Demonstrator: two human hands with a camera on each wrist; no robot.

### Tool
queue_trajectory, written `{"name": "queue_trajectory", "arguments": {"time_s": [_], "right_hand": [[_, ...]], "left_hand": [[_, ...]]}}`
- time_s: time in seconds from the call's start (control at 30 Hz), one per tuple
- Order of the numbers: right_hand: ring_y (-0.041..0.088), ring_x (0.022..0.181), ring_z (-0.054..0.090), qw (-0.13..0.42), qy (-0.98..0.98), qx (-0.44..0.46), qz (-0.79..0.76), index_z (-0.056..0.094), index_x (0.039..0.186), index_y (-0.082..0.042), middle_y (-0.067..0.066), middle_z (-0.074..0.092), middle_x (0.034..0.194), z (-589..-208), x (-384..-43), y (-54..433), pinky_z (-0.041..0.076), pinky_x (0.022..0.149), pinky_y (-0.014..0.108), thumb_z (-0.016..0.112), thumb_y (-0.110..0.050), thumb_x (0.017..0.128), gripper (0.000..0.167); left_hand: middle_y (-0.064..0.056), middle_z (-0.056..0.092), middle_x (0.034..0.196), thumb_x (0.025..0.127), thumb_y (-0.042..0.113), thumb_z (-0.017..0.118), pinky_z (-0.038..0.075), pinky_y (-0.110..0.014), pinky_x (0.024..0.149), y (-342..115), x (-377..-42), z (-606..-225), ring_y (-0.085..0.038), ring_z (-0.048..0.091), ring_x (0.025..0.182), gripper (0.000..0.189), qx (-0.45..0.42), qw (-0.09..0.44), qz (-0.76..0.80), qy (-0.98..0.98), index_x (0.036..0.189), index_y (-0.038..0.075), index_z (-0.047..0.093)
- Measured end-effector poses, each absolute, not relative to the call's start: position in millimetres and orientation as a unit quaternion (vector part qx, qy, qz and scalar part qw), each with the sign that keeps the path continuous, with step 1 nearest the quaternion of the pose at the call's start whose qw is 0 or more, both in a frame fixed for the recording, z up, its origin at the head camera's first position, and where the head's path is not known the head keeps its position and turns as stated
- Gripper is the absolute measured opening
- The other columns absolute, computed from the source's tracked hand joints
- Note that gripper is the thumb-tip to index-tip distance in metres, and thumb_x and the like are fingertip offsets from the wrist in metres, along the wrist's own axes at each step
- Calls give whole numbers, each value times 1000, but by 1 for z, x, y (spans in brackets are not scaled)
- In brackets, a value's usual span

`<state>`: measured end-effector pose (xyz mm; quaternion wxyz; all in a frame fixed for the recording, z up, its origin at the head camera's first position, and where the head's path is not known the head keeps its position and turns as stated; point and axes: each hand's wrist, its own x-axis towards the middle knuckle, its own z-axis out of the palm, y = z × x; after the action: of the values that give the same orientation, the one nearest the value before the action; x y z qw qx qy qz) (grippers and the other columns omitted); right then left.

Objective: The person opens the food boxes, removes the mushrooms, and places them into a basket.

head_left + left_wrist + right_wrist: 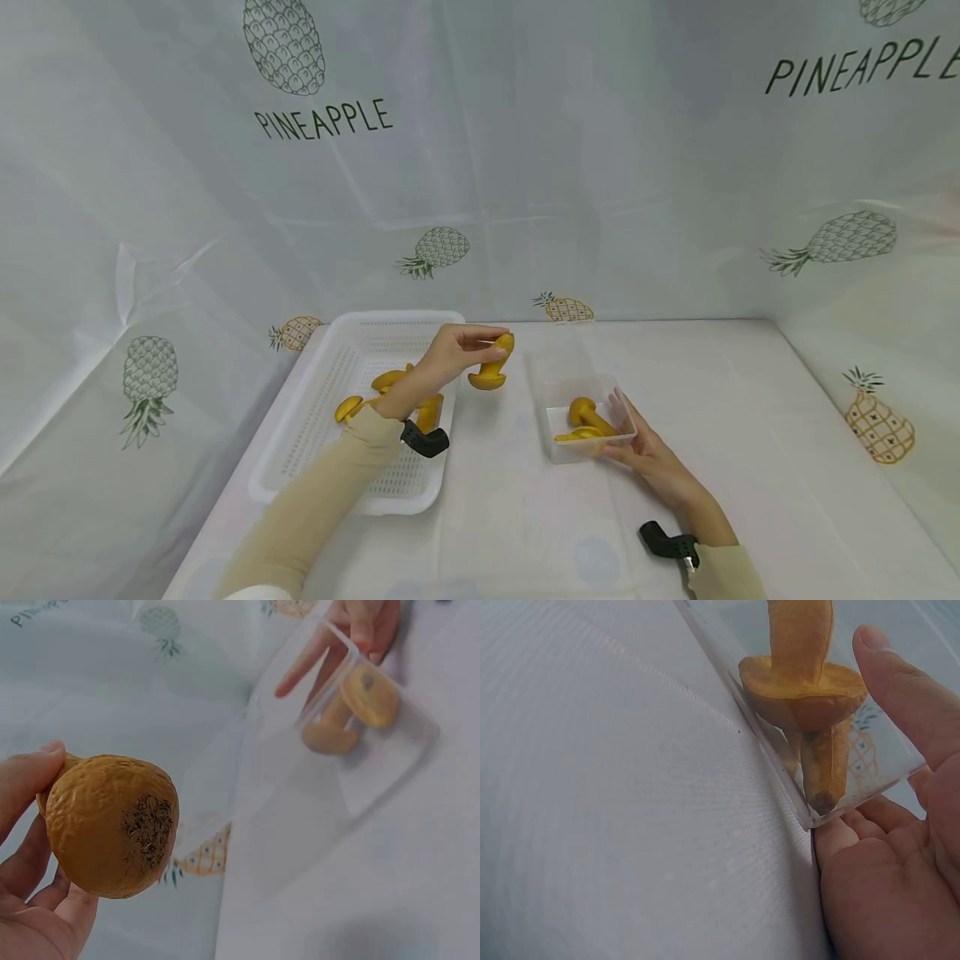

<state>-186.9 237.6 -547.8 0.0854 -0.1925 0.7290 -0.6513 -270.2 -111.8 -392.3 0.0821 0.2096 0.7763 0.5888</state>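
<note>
A yellow-brown mushroom (488, 380) is pinched by its stem in my left hand (452, 354), raised over the table between basket and box, cap downward. In the left wrist view, the cap of this mushroom (112, 825) faces the camera and shows a dark rough patch. My right hand (651, 460) holds the right side of a clear plastic box (564, 452), thumb and fingers spread around its corner. Inside the box lie mushrooms (592, 414); the right wrist view shows two mushrooms (802, 697) through the clear wall, one partly behind the other.
A white perforated basket (300, 454) stands at the left with several mushrooms (386, 380), partly hidden by my left forearm. The box's clear lid (558, 358) stands open behind it. A pineapple-print sheet (525, 167) hangs behind the white table (517, 533).
</note>
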Motion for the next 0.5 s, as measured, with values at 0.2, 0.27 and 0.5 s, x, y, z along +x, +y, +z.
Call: {"name": "queue_trajectory", "arguments": {"time_s": [0.2, 0.27, 0.5], "right_hand": [[44, 148, -4, 87, 735, -186, -646, 1, 162, -24, 16, -2, 166, -547, -186, 237, 18, 99, 0, 65, -5, 96, 94], [44, 148, -4, 85, 736, -185, -645, 2, 162, -26, 16, -1, 166, -547, -186, 237, 18, 99, 0, 65, -4, 96, 94], [45, 147, -5, 84, 736, -189, -645, 2, 162, -27, 17, -2, 165, -547, -185, 237, 19, 100, 1, 65, -4, 96, 94]], "left_hand": [[-7, 70, 119, 91, 13, 75, 54, -35, 91, -144, -266, -388, -23, 68, 104, 38, 178, 76, 589, 784, 128, 8, 69], [-7, 71, 119, 90, 14, 76, 54, -35, 92, -154, -265, -389, -23, 68, 104, 38, 168, 72, 588, 788, 128, 7, 69], [-9, 70, 121, 89, 17, 78, 54, -32, 91, -184, -259, -393, -22, 67, 105, 41, 135, 67, 585, 797, 128, 7, 69]]}}
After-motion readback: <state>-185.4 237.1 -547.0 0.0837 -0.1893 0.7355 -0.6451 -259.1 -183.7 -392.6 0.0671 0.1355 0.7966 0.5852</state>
